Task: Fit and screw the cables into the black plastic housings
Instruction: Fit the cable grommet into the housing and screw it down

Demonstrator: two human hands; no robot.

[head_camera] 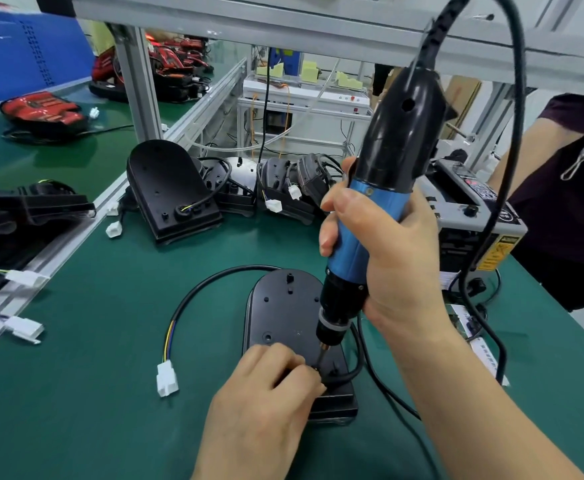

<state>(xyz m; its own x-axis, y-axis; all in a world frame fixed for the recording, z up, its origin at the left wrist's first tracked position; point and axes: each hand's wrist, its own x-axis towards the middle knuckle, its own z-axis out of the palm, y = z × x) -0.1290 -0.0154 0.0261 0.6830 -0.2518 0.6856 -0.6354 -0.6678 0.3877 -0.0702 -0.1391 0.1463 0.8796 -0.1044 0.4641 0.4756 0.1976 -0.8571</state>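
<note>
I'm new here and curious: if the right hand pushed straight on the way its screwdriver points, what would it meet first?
Probably the screw that the left hand pinches on the black housing, just below the screwdriver tip; depth is unclear.

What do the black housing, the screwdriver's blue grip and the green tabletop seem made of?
Black housing: apparently matte moulded plastic, with moulded pegs and holes. Blue grip: smooth, sheeny, metal or plastic, unclear. Green tabletop: probably a dull rubbery mat.

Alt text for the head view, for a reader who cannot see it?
A right hand holds a blue-and-black screwdriver nearly upright, bit down on a black plastic housing on a green mat, while the left hand pinches the screw beside the black cable.
</note>
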